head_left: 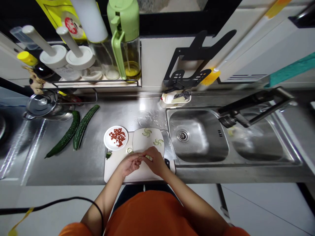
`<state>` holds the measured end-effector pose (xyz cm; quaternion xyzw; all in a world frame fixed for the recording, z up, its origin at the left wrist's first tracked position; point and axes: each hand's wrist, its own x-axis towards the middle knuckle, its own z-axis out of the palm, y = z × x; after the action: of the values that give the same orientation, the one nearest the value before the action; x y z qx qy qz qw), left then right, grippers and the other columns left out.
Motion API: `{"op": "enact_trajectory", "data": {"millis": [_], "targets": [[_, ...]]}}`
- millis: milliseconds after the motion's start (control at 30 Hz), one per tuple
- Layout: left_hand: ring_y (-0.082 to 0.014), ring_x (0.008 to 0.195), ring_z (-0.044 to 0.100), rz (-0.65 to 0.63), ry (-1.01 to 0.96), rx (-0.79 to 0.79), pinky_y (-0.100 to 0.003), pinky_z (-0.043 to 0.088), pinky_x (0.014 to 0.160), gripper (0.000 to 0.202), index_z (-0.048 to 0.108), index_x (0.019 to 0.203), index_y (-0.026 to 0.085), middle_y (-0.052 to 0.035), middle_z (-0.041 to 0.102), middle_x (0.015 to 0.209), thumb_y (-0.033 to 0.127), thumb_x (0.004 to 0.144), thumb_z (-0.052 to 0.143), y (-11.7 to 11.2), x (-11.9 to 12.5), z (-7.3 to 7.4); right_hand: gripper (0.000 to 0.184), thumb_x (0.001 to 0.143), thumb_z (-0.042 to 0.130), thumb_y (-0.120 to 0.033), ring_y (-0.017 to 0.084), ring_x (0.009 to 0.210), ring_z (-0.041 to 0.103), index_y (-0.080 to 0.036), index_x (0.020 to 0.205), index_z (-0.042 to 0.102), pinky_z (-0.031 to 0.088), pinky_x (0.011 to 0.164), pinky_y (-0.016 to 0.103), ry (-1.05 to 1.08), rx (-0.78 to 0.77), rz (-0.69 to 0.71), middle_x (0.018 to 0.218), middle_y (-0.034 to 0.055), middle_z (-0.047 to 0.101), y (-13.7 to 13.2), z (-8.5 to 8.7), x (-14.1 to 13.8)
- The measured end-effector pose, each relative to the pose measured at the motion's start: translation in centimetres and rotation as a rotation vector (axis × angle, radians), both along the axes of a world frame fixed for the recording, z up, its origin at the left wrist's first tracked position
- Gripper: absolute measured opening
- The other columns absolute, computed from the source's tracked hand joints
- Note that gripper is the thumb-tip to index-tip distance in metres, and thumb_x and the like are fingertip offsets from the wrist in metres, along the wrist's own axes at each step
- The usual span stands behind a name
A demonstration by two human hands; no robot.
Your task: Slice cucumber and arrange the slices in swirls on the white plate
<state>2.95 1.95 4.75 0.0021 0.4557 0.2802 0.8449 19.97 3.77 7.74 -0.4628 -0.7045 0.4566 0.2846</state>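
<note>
My left hand (130, 164) and my right hand (155, 160) meet above the cutting board (112, 168), fingertips pinched together. Whatever lies between the fingers is too small to make out. Just beyond is a white squarish plate (139, 141) bearing thin green curved slivers (147, 132) arranged in pinwheels. A pale green piece (148, 157) shows by my right fingers; I cannot tell if it is held. Left of the plate lie a cucumber slice (129, 150) and a dark green cucumber end (108, 154). A knife (169, 146) lies on the right, partly behind the plate.
A round white plate (106, 139) holds red diced bits. Two whole cucumbers (85, 126) lie on the steel counter at left, near a lidded pot (41, 105). The double sink (197, 131) and black faucet (256, 105) are at right. Bottles and jars line a rack above.
</note>
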Motion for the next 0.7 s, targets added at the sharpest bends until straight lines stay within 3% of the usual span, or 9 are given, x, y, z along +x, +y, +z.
{"op": "enact_trajectory", "data": {"millis": [267, 467, 700], "targets": [[-0.0015, 0.054, 0.044, 0.027, 0.035, 0.055, -0.011, 0.028, 0.044, 0.037, 0.068, 0.096, 0.011, -0.0015, 0.058, 0.07, 0.018, 0.061, 0.08, 0.1, -0.8, -0.6, 0.005, 0.083, 0.063, -0.023, 0.017, 0.08, 0.055, -0.021, 0.082, 0.067, 0.041, 0.076, 0.031, 0.001, 0.009, -0.028, 0.075, 0.0013, 0.066, 0.3, 0.0, 0.3], [-0.0039, 0.055, 0.048, 0.078, 0.298, 0.142, -0.014, 0.026, 0.046, 0.035, 0.067, 0.084, 0.013, -0.0004, 0.06, 0.067, 0.023, 0.055, 0.082, 0.6, -1.0, -0.3, 0.008, 0.081, 0.061, -0.019, 0.016, 0.078, 0.057, -0.022, 0.079, 0.068, 0.041, 0.071, 0.028, -0.096, -0.071, -0.066, 0.075, 0.0006, 0.067, 0.9, -1.2, 0.2], [-0.0075, 0.055, 0.051, -0.019, 0.697, 0.414, -0.018, 0.033, 0.052, 0.023, 0.066, 0.075, 0.015, 0.0017, 0.061, 0.062, 0.031, 0.061, 0.074, 1.5, -1.0, -1.1, 0.008, 0.076, 0.061, -0.013, 0.016, 0.078, 0.054, -0.02, 0.081, 0.063, 0.038, 0.07, 0.027, -0.188, -0.129, -0.091, 0.073, -0.0002, 0.065, 2.3, -2.3, -0.3]]}}
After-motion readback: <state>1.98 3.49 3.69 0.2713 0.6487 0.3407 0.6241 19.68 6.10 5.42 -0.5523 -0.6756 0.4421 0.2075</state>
